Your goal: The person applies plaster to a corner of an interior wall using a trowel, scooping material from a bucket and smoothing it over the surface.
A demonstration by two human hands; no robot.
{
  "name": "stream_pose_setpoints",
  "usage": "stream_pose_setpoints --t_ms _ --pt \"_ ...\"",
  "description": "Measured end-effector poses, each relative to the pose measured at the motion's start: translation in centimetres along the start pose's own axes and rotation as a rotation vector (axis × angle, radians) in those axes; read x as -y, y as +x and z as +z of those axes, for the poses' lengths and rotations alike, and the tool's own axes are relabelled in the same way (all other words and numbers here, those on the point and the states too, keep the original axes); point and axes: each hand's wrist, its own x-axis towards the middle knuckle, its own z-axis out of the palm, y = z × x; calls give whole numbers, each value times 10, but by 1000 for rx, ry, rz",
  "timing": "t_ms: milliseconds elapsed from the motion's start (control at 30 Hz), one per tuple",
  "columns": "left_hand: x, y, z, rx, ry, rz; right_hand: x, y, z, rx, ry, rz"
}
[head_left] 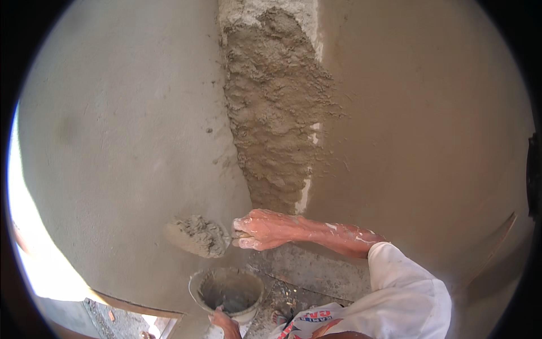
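Observation:
My right hand is closed around the handle of a trowel, its arm stretched leftward across the view. A heap of wet grey mortar covers the trowel's blade. Below it stands a bucket with a wire handle and some wet mortar inside. At the bucket's near rim, my left hand grips the edge; most of its fingers are hidden. Ahead of me, a band of rough fresh mortar runs down the corner between two smoother walls.
The smooth grey wall rises at left, and a browner plastered wall at right. Pale unplastered strips show along the mortar's right edge. Rough concrete floor lies below, with crumbs beside the bucket. Bright daylight enters at far left.

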Motion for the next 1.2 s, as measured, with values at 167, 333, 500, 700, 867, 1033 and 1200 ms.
stream_pose_setpoints --t_ms 167,333,500,700,867,1033,1200 --pt "27 15 -56 -249 720 -204 63 58 -157 -6 367 -184" --pt "51 31 -85 -271 816 -291 -1 119 -281 -145 860 -301" --pt "82 26 -117 -241 791 -363 -99 78 -273 -1306 760 68" --pt "139 16 -146 -152 500 -247 -183 -161 62 -862 1074 1028" --pt "75 -27 17 281 590 -160 -144 -282 244 -476 804 1432" --pt "27 -65 136 568 386 -88 -131 -277 288 -205 245 832" --pt "-39 -124 224 855 268 182 -136 -228 229 -243 39 957"
